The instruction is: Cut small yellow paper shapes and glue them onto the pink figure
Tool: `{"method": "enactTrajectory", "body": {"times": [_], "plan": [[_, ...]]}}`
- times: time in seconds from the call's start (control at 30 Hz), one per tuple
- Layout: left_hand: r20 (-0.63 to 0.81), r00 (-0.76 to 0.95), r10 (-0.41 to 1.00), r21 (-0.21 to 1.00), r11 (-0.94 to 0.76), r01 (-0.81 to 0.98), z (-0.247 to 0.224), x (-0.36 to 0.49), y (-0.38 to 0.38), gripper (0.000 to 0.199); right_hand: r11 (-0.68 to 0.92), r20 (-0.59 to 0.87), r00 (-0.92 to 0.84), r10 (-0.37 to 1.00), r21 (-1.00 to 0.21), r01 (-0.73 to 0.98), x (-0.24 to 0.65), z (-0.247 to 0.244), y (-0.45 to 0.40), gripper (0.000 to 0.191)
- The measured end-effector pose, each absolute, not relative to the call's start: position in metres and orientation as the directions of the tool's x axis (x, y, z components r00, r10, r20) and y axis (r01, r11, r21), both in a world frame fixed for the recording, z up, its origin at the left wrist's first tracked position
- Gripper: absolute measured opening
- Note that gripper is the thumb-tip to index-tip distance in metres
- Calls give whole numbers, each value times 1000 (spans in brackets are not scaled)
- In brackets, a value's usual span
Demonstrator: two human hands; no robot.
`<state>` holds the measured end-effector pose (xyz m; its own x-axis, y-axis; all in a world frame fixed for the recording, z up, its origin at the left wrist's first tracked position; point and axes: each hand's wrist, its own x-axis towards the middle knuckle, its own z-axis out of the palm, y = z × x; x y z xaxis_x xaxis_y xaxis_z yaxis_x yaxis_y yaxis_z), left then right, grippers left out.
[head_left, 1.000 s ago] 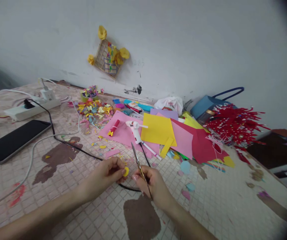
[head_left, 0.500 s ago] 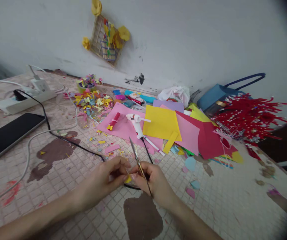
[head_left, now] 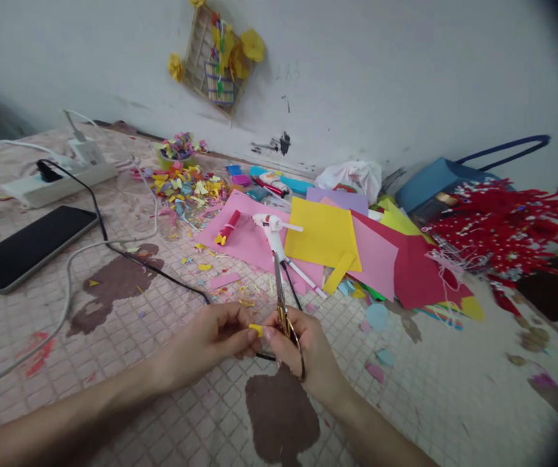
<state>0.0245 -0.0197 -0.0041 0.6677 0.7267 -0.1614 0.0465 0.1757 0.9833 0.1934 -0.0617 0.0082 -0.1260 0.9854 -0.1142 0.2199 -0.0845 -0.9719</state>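
Observation:
A small piece of yellow paper (head_left: 256, 329) is pinched between the fingertips of my left hand (head_left: 218, 334), which is closed. My right hand (head_left: 308, 353) is closed around a pair of scissors (head_left: 281, 295) with gold-coloured handles, blades pointing away from me. The right thumb and fingertip also touch the yellow piece from its other side. Beyond the scissor tips, a white glue gun (head_left: 275, 235) lies on pink paper (head_left: 247, 240), beside a yellow sheet (head_left: 322, 233). A small red roll with a yellow bit (head_left: 229, 227) lies left of the glue gun.
A black phone (head_left: 30, 246) and a white power strip (head_left: 59, 185) lie at the left, with cables running across the table. Many paper scraps (head_left: 191, 188) are heaped at the back. Red fuzzy stems (head_left: 507, 220) and a blue bag (head_left: 439, 185) sit at the right.
The scissors have turned more upright in my right hand. The yellow piece is lifted slightly and shows more between my fingertips. The whole view has shifted a little.

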Motion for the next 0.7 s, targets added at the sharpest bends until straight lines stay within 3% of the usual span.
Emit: {"method": "enactTrajectory", "body": {"times": [0.23,0.43,0.7], "plan": [[-171,655,736,976,217,11,-4,23,-19,19,-128,-148,-129,981,-981,148,193,-1,-59,27],[-145,637,757,987,154,41,-4,24,-20,17,-35,-68,-165,984,-981,192,192,1,-57,20],[-142,539,830,984,179,-18,1,23,-17,17,12,-21,-175,984,-982,187,204,0,-65,36]]}}
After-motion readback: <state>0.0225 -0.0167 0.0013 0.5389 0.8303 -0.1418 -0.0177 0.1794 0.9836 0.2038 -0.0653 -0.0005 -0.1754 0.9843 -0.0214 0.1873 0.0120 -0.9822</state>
